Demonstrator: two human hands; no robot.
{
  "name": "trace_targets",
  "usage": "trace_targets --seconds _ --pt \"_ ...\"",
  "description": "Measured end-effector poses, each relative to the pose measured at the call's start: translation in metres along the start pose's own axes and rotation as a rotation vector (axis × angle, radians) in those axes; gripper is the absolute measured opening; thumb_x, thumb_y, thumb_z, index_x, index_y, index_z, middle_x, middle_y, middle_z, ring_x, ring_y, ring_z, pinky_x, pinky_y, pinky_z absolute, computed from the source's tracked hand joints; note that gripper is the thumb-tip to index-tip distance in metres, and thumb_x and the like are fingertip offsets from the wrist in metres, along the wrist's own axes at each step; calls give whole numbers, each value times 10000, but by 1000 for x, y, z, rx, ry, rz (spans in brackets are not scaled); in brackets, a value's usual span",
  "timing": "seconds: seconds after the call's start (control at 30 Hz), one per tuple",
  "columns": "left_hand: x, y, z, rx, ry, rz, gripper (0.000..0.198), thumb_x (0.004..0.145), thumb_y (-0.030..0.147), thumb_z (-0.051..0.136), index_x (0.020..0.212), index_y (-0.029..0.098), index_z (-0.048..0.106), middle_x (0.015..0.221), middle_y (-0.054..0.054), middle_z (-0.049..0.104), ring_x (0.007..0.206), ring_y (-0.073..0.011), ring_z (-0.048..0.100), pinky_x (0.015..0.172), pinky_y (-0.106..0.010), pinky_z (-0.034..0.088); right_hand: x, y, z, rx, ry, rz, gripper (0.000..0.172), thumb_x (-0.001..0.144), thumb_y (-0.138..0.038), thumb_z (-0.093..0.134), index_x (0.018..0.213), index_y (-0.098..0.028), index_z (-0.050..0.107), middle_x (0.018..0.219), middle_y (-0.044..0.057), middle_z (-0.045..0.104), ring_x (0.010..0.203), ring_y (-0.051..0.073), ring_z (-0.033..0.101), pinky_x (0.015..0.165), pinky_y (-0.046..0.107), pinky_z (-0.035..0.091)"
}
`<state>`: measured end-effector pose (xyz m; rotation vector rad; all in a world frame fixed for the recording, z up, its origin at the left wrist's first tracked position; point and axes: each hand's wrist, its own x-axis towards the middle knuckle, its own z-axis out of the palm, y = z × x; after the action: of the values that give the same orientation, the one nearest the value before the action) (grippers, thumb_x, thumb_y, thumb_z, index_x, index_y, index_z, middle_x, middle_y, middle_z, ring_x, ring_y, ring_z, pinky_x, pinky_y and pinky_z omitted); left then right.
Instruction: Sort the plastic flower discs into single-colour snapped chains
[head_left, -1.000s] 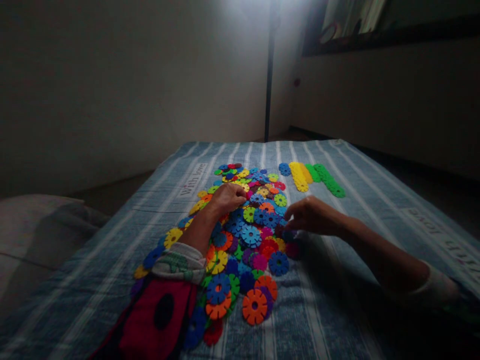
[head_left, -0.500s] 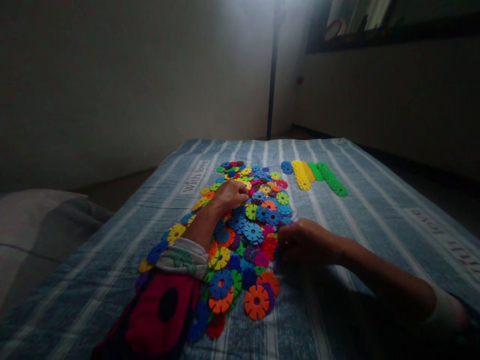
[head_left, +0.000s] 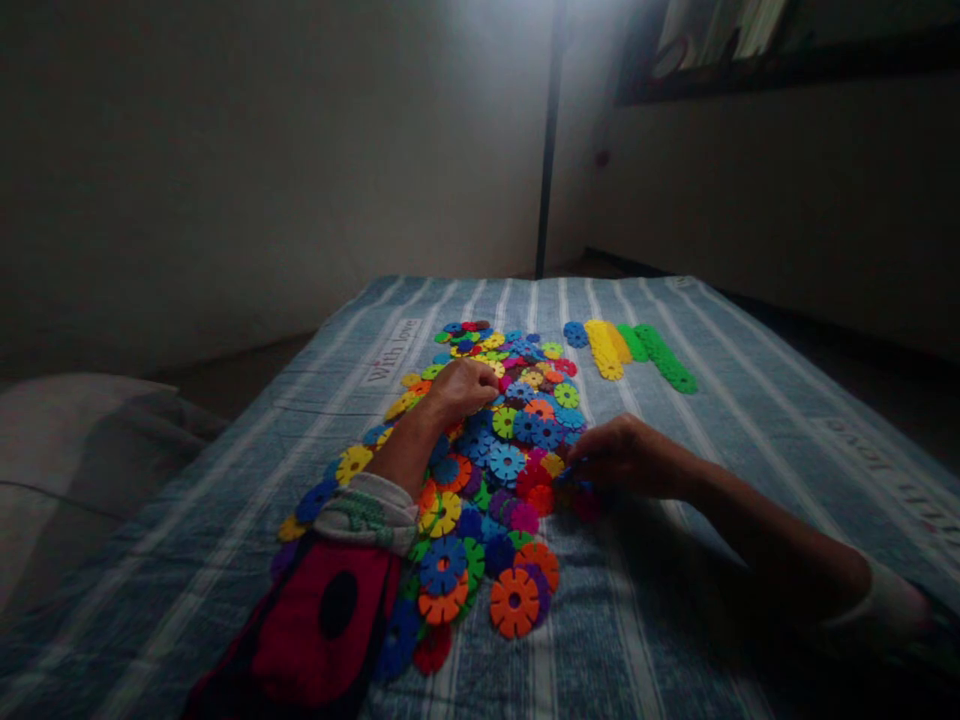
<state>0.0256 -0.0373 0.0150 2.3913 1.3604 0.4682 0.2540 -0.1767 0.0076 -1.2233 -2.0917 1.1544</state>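
Though curled, hands on discs

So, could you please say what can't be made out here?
In the head view:
Left hand: anything beneath or inside, hidden by the hand itself.
Right hand: its hold, if any, lost in shadow.
Disc pile: lower discs, covered by upper ones.
Far-right lettering: partly cut off by the right edge.

Discs: matt plstc, smooth surf.; cover: matt cloth, sl. rough.
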Motion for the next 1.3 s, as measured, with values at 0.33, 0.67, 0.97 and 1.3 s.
trace_targets --seconds 0.33,0.67,0.97,1.3 --pt "1 -1 0 36 -5 8 178 663 204 550 698 156 717 650 9 664 657 -129 576 572 -213 380 -10 -12 -13 -74 -291 73 363 720 -255 729 1074 -182 700 621 -54 558 544 67 452 499 181 338" --pt "1 -2 1 19 -8 12 193 660 211 549 713 151 724 659 4 669 653 -129 580 574 -217 381 -6 -26 -6 -292 -260 32 283 744 -150 675 1013 -228 715 758 -35 671 587 66 518 566 185 351" --pt "3 -4 2 19 -13 16 168 665 198 553 690 157 714 644 7 667 638 -125 569 565 -219 369 -1 -19 7 -513 -152 -24 142 818 -246 622 928 -211 704 784 1 672 646 99 559 581 212 326" --pt "3 -3 2 20 -3 11 161 675 205 569 705 153 718 659 4 669 637 -122 569 558 -210 372 -1 -15 4 -15 -118 -14 429 900 -502 457 658 -152 510 535 -68 362 490 54 322 465 190 274"
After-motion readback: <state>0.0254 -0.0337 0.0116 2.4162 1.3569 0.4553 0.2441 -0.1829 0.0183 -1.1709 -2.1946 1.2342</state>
